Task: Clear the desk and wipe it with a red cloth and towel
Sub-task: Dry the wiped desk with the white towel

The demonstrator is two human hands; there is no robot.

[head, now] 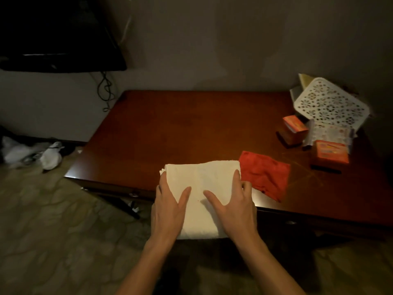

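No text is legible. The printing on the orange boxes (295, 123) and the foil packet (328, 135) is too blurred to read.

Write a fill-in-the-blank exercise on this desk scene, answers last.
1. Both hands, left hand and right hand, press on the folded ____ towel.
2. The red cloth lies to the towel's ____.
3. The white perforated basket sits at the desk's far ____ corner.

Answers: white; right; right
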